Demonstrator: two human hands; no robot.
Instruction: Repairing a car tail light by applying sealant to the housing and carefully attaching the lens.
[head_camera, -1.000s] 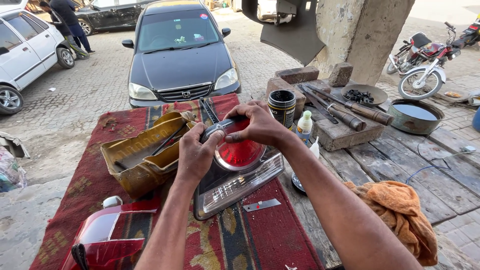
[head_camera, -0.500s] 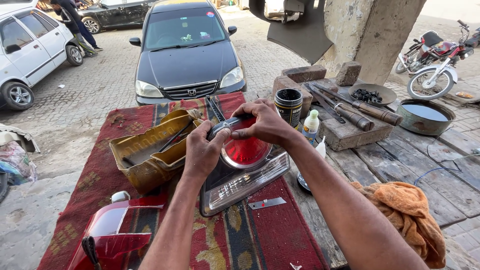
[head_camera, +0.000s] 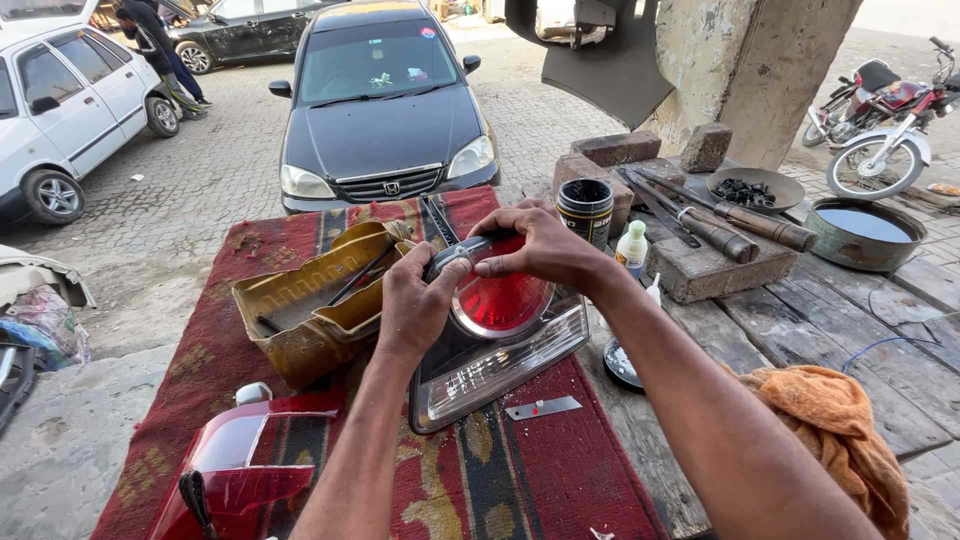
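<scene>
Left hand: my left hand (head_camera: 415, 305) clamps the tail lamp (head_camera: 497, 345) at its near-left edge.
Right hand: my right hand (head_camera: 540, 245) clasps its top.
Lamp: rests on the red rug (head_camera: 560, 465) over the tabletop (head_camera: 800, 330), beside a yellow container (head_camera: 305, 305).

Soft, even daylight fills the outdoor scene, bright without harsh shadows; only faint shade sits under the hands (head_camera: 480, 280) on the counter (head_camera: 800, 330). The red lens of the tail light (head_camera: 500, 340) shows mild glare. Focus stays sharp throughout, with wide-angle stretching at the near forearms and frame edges.
</scene>
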